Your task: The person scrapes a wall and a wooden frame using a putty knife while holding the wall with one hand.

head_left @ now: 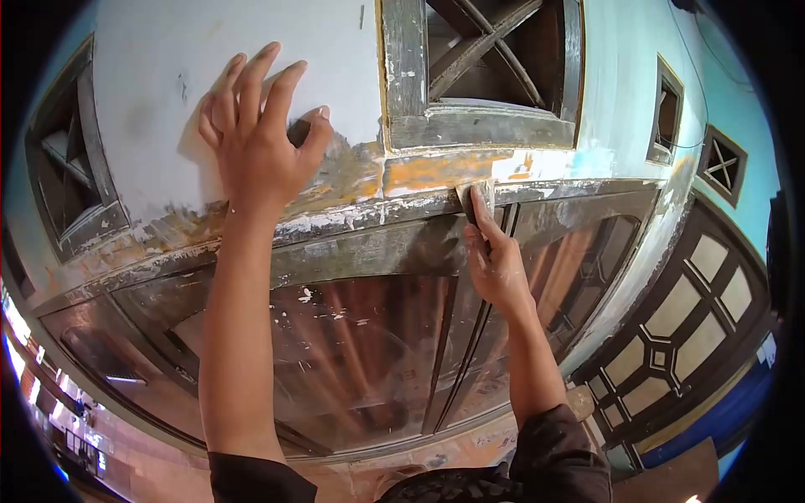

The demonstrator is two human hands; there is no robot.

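Note:
My left hand (pixel 262 138) is spread flat against the white wall (pixel 168 101), fingers apart and pointing up, with nothing in it. My right hand (pixel 496 260) is closed on a small flat grey-brown pad (pixel 464 199), which looks like folded sandpaper; the fingers hide most of it. That pad rests against the upper edge of the dark wooden window frame (pixel 360 251), where white and grey paint is flaking. Just above it runs a wall strip (pixel 444 172) with patchy orange and white paint.
Above the strip is a square wooden vent (pixel 409 80) with crossed bars. Glass panes (pixel 360 360) fill the lower part of the window. To the right stands a dark panelled door (pixel 671 327) beside a blue item (pixel 713 419). A tiled floor (pixel 142 453) shows at lower left.

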